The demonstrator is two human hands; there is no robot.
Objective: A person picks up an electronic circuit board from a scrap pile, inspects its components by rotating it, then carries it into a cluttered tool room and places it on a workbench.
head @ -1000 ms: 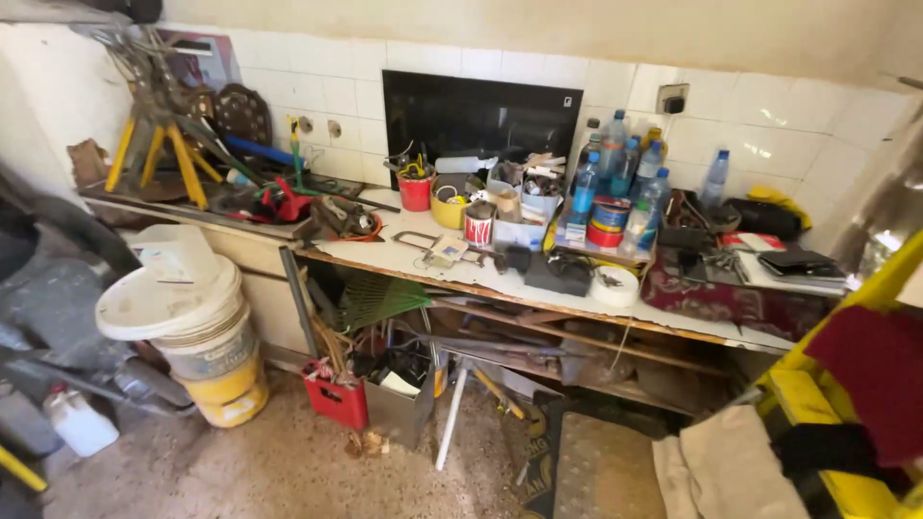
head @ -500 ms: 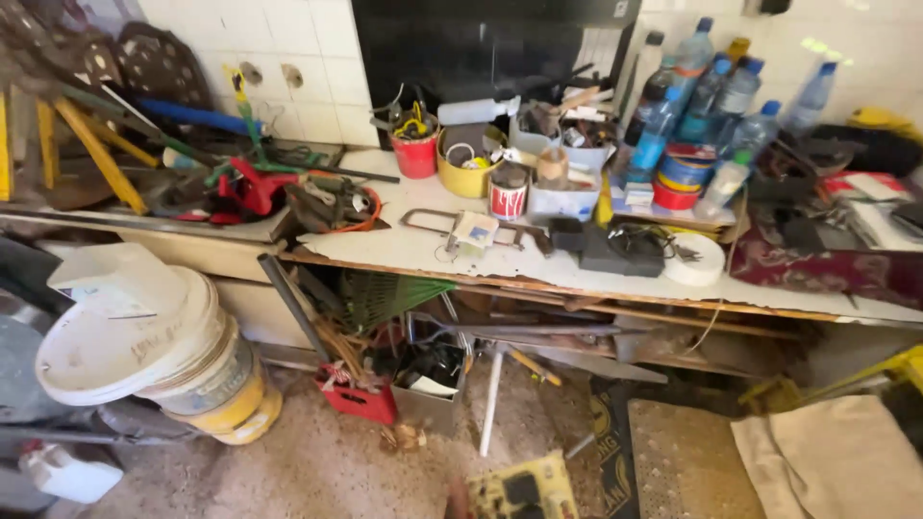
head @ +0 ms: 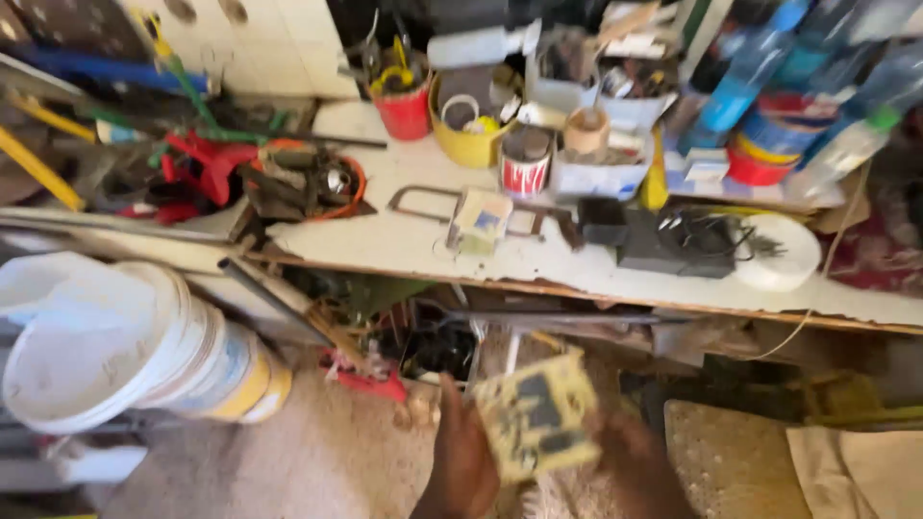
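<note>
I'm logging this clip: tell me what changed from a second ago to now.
Both hands have come into view at the bottom edge, the left hand and right hand holding a yellow card package between them. The view has moved closer to the workbench. The white bucket and red tin stayed put.

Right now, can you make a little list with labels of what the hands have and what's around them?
Left hand: on the left edge of the yellow and black pad
Right hand: on the pad's right edge
Pad: blurred, held up in front of the workbench
On the bench: red can, yellow bowl, white tape roll
On the floor: white buckets
</note>
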